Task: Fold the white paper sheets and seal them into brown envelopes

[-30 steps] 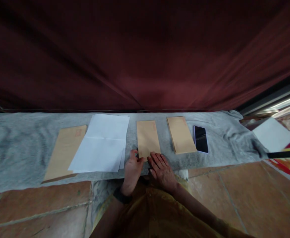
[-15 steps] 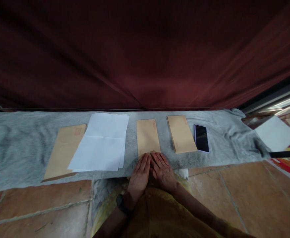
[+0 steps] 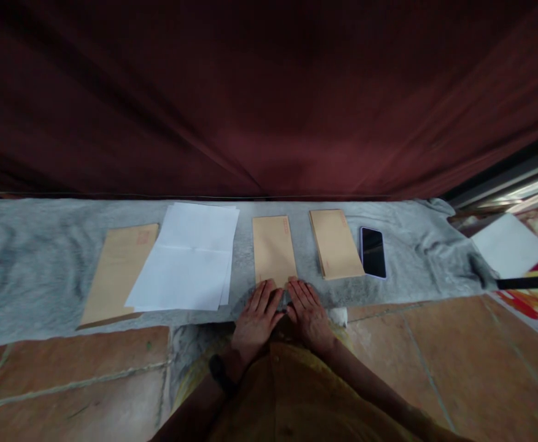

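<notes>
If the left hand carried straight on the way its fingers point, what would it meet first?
The middle brown envelope: the left hand's fingertips appear to rest on its near edge, so it would probably slide over or push it; how firmly they press is unclear.

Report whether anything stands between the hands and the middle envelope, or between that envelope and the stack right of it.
Nothing visible does. The fingertips of the left hand and right hand lie at the near end of the middle envelope; between it and the stack, only grey cloth shows.
</notes>
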The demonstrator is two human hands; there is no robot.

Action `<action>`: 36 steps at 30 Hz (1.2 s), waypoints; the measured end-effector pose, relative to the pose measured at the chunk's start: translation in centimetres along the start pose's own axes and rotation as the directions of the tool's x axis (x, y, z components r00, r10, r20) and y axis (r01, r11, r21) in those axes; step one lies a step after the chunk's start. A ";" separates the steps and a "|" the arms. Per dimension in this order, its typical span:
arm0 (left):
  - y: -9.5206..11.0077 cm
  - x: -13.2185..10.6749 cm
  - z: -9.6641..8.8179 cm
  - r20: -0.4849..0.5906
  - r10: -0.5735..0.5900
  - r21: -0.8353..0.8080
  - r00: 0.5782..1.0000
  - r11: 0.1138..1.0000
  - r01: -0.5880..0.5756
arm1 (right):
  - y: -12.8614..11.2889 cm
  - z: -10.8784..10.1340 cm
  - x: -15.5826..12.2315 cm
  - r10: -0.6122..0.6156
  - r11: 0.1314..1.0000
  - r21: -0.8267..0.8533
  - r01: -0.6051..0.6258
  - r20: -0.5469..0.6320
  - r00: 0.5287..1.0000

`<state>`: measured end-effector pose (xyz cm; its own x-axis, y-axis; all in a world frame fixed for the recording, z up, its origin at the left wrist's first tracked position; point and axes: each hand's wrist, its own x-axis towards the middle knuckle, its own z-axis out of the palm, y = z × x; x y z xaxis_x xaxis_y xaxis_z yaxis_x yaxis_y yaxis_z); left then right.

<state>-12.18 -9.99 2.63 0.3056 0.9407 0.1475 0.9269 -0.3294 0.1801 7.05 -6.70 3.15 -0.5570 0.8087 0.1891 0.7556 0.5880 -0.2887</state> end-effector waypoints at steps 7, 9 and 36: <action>0.6 0.6 -0.3 0.020 -0.023 0.003 1.000 1.000 0.022 | 0.5 -1.0 2.5 -0.024 0.998 0.061 0.022 0.023 0.999; 0.6 0.7 -0.4 0.021 -0.031 0.002 0.999 1.000 0.031 | 0.6 -0.8 3.9 -0.023 0.998 0.056 0.022 0.021 1.000; 0.4 0.9 0.9 -0.149 0.030 0.143 0.988 0.990 -0.008 | 2.4 2.9 12.2 0.014 1.000 0.011 -0.013 -0.060 0.998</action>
<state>-11.40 -9.24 1.99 0.2970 0.9079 0.2958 0.9460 -0.3219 0.0382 1.04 4.53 2.03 -0.5245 0.8165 0.2414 0.7591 0.5769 -0.3017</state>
